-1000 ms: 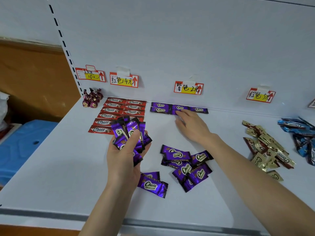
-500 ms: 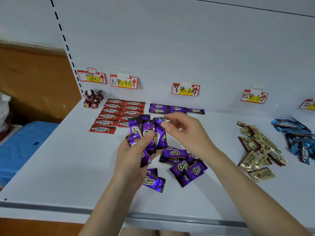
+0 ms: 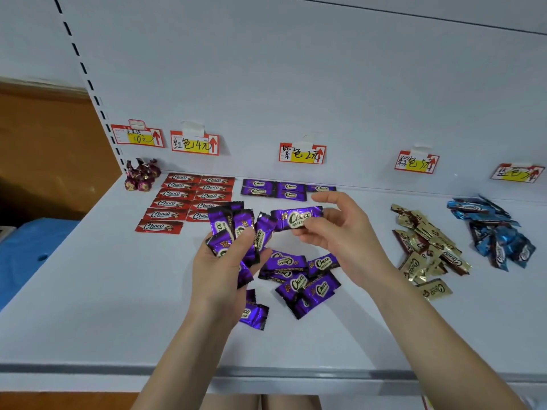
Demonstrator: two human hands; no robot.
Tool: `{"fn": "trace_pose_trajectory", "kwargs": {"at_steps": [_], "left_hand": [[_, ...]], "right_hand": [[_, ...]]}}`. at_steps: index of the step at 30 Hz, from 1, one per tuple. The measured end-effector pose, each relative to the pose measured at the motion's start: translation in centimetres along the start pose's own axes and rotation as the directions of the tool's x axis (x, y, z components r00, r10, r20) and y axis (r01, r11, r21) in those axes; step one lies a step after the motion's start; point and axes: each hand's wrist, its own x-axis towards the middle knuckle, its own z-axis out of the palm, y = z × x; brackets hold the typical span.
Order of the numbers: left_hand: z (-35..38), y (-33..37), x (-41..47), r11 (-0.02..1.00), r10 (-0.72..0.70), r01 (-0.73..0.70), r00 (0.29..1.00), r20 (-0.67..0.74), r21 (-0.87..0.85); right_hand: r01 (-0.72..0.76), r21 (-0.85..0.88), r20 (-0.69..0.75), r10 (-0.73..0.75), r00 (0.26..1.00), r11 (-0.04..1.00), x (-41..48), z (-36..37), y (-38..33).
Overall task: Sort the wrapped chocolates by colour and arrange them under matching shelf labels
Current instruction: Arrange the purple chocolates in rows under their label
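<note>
White shelf point(image 3: 88, 306) bore, left to right: twisted maroon sweets point(image 3: 142, 176), red chocolates point(image 3: 189, 196) in rows, purple row point(image 3: 275, 189) at the back, then heaps — loose purple heap point(image 3: 302, 279), gold heap point(image 3: 429, 250), blue heap point(image 3: 497, 232).

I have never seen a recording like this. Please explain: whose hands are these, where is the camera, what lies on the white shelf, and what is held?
There is no machine here: a person works with bare hands, and the one camera sits on the person's head, looking forward and down. The left hand grips a bunch of purple chocolates; the right hand pinches a single purple chocolate. On the white shelf lie red chocolates in neat rows, a short purple row under the middle label, a loose purple pile, a gold pile and a blue pile.
</note>
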Motion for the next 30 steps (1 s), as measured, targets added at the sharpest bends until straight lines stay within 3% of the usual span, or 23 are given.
{"fn": "trace_pose_trajectory", "kwargs": {"at_steps": [3,6,9,12,16,21,30], "left_hand": [[0.2,-0.2,0.4,1.000,-0.005,0.005,1.000,-0.006,0.023],[0.5,-0.3,1.1,1.000,-0.012,0.013,1.000,-0.017,0.015],[0.7,-0.2,1.7,0.999,-0.019,0.019,0.999,-0.031,0.025],[0.8,-0.3,2.2,0.999,-0.016,0.018,0.999,-0.049,0.036],[0.9,-0.5,2.8,0.999,-0.019,0.022,0.998,-0.055,0.048],[0.9,-0.7,3.2,0.998,-0.016,0.019,0.999,-0.040,0.066],[0.9,-0.8,3.3,0.998,-0.014,0.016,0.999,-0.041,0.053]], "right_hand": [[-0.015,-0.043,0.015,0.016,1.000,0.999,1.5,-1.1,0.4],[-0.043,-0.073,-0.063,0.038,0.997,0.996,4.5,-3.1,1.2],[-0.072,-0.278,-0.195,0.018,0.981,0.958,8.3,-5.7,2.6],[-0.125,-0.569,-0.217,-0.001,0.976,0.812,11.3,-7.6,4.4],[-0.067,-0.867,-0.125,-0.085,0.989,0.494,13.3,-8.5,5.9],[0.065,-0.940,0.005,-0.178,0.984,0.334,13.2,-8.1,5.9],[0.122,-0.942,0.076,-0.156,0.985,0.312,13.5,-7.8,6.1]]}}
